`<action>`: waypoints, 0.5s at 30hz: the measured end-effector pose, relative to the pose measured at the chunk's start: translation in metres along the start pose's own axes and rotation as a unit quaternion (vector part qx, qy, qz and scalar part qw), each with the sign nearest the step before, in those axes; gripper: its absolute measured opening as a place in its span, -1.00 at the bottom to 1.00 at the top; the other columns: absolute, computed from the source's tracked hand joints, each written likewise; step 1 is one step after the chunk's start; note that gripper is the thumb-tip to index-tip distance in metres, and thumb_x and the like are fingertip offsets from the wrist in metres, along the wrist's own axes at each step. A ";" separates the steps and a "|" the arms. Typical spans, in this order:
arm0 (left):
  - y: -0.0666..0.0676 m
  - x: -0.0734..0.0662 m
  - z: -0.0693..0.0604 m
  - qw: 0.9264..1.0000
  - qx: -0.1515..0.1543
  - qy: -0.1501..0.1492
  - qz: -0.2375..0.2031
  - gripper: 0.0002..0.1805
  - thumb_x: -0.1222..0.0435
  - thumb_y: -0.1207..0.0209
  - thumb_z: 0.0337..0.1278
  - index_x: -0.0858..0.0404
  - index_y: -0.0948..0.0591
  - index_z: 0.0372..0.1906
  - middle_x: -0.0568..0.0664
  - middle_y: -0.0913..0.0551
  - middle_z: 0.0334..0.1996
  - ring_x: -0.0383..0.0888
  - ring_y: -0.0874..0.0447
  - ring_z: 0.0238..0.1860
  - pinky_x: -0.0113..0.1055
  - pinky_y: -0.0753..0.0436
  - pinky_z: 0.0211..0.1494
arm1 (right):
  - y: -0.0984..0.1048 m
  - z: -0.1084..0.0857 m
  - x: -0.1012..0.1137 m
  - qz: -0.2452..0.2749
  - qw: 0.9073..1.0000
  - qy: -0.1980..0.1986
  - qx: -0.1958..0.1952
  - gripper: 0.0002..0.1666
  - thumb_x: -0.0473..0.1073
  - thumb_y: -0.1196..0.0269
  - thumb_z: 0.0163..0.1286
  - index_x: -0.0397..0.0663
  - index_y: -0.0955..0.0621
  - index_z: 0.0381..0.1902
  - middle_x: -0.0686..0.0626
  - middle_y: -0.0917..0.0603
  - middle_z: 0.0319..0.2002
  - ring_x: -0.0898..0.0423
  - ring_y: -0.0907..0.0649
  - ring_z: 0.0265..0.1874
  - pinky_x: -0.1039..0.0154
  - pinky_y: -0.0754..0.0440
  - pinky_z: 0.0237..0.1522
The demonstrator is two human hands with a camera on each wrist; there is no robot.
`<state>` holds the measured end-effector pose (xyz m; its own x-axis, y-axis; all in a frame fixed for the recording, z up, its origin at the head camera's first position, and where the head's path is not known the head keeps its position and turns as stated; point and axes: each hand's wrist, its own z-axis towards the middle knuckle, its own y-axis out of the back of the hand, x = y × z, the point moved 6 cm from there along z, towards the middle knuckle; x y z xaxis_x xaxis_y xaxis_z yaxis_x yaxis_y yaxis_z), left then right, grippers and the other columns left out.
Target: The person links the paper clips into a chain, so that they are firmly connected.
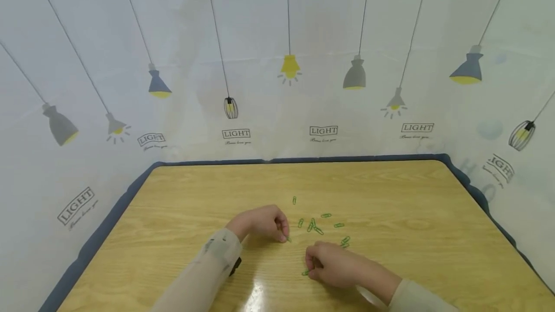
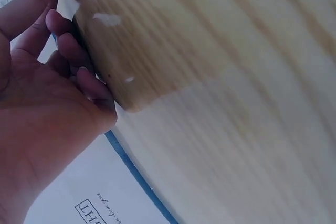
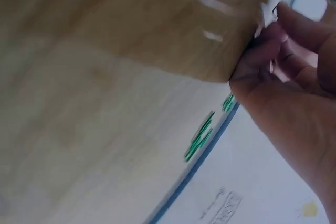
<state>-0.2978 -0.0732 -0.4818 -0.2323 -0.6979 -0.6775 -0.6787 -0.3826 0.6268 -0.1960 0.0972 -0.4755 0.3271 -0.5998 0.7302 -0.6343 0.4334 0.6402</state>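
Several green paper clips (image 1: 318,230) lie scattered on the wooden table in front of the hands. My left hand (image 1: 265,222) pinches one green clip (image 1: 289,239) between thumb and fingertips, close to the tabletop. Nearer the body, my right hand (image 1: 336,264) pinches another green clip (image 1: 305,273) at its left side. The left wrist view shows the left hand (image 2: 58,72) with its fingers curled and the clip hardly visible. In the right wrist view, the right hand (image 3: 294,56) has thumb and finger together, and green clips (image 3: 199,137) lie beyond it.
A wooden table (image 1: 195,187) with a dark blue edge fills the lower view. Behind and beside it hangs a pale sheet (image 1: 260,23) printed with lamps and the word LIGHT. Two clips (image 1: 345,242) lie just behind the right hand.
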 end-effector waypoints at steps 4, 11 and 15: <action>0.007 0.003 -0.002 1.000 -0.019 -0.012 -0.015 -0.97 0.33 -0.43 0.30 0.19 -0.78 -0.27 -0.12 -0.73 -0.32 -0.18 -0.57 -0.25 -0.28 -0.56 -0.04 | 0.010 0.001 -0.008 0.079 0.997 -0.023 0.007 -0.90 -0.21 -0.37 0.49 -0.02 -0.63 -0.25 0.07 -0.61 -0.32 0.19 -0.54 -0.35 0.38 -0.49 -0.33; 0.013 0.003 -0.013 0.992 -0.066 -0.028 -0.106 -0.94 0.34 -0.42 0.31 0.23 -0.78 -0.19 -0.05 -0.79 -0.25 -0.19 -0.66 -0.20 -0.34 -0.64 -0.04 | 0.042 -0.001 -0.012 0.179 0.981 -0.033 -0.068 -0.87 -0.25 -0.36 0.49 -0.22 -0.68 -0.11 -0.08 -0.74 -0.24 0.10 -0.70 -0.27 0.22 -0.74 -0.21; 0.008 -0.010 -0.017 0.981 -0.083 -0.059 -0.167 -0.77 0.36 -0.33 0.41 0.23 -0.77 0.09 0.09 -0.82 -0.03 -0.15 -0.74 -0.05 -0.21 -0.73 0.11 | 0.063 -0.004 -0.008 0.172 0.977 -0.017 -0.123 -0.67 -0.28 -0.25 0.58 -0.25 -0.67 0.23 -0.21 -0.70 -0.18 0.07 -0.65 -0.28 0.17 -0.72 -0.25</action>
<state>-0.2890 -0.0796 -0.4634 -0.1013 -0.4462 -0.8892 -0.6102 -0.6781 0.4097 -0.2360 0.1322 -0.4405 0.0981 -0.4094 0.9071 -0.5133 0.7601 0.3986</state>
